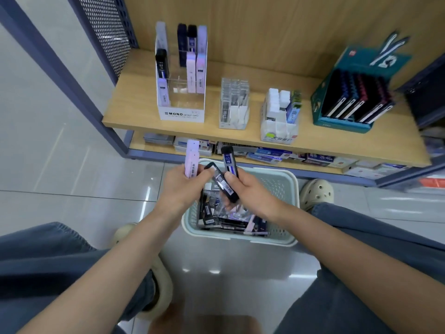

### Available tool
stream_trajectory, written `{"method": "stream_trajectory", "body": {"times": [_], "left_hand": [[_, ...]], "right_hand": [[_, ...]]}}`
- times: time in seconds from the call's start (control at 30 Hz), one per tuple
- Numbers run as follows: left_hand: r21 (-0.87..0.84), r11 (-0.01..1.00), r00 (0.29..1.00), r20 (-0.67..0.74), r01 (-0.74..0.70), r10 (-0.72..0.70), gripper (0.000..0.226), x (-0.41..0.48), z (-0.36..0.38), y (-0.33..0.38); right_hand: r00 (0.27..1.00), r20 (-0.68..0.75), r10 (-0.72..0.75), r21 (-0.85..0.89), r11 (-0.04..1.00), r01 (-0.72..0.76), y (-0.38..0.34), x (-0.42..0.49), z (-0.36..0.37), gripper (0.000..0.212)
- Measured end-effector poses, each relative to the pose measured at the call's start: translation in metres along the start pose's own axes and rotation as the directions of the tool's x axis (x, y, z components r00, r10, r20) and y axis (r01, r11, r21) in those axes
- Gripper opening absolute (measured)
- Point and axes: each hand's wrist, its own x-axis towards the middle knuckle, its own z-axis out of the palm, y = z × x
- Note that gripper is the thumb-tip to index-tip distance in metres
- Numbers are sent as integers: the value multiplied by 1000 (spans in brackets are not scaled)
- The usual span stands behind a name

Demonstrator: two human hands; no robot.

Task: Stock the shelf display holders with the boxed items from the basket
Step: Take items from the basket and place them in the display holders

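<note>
Above the pale green basket (292,189) on the floor, both hands meet over the piled stock. The left hand (183,186) has its fingers curled round a small stack of lilac boxes (192,160), held upright with a barcode label facing the camera. The right hand (250,191) has its fingers closed on an upright black box (228,160) marked 0.5 HB, whose top stands clear above the thumb. A second black box (220,180) lies tilted between the two hands, its lower end against the right palm and its upper end beside the left thumb; which hand bears it I cannot tell. Inside the basket lie more boxed items (216,220), mostly black, some lilac, heaped loosely. On the wooden shelf (134,109) beyond, at the far left, stands the white MONO holder (183,114), with dark and lilac boxes upright in its back rows and a clear front section partly bare. To its right sit a clear holder (233,112) with a few items, then a second clear holder (277,133) with white and blue packs, then a teal display box (337,124) of dark packs at the far right. A lower shelf (265,162) carries flat boxes. A cream clog (316,192) rests just right of the basket.
</note>
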Motion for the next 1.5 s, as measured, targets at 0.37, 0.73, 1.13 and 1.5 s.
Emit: {"method": "stream_trajectory", "body": {"times": [0.37, 0.73, 1.13, 1.5], "left_hand": [[97, 985, 989, -22, -141, 144, 28, 13, -45, 37], [140, 961, 971, 17, -237, 237, 22, 51, -61, 82], [187, 946, 951, -114, -265, 288, 20, 90, -76, 90], [158, 960, 940, -217, -232, 263, 18, 110, -115, 95]], "right_hand": [[972, -233, 42, 73, 997, -26, -20, -4, -27, 18], [916, -385, -108, -260, 966, 5, -49, 31, -73, 21], [860, -454, -234, -344, 936, 73, -98, 117, -73, 18], [778, -296, -554, -596, 744, 303, -161, 200, -26, 8]]}}
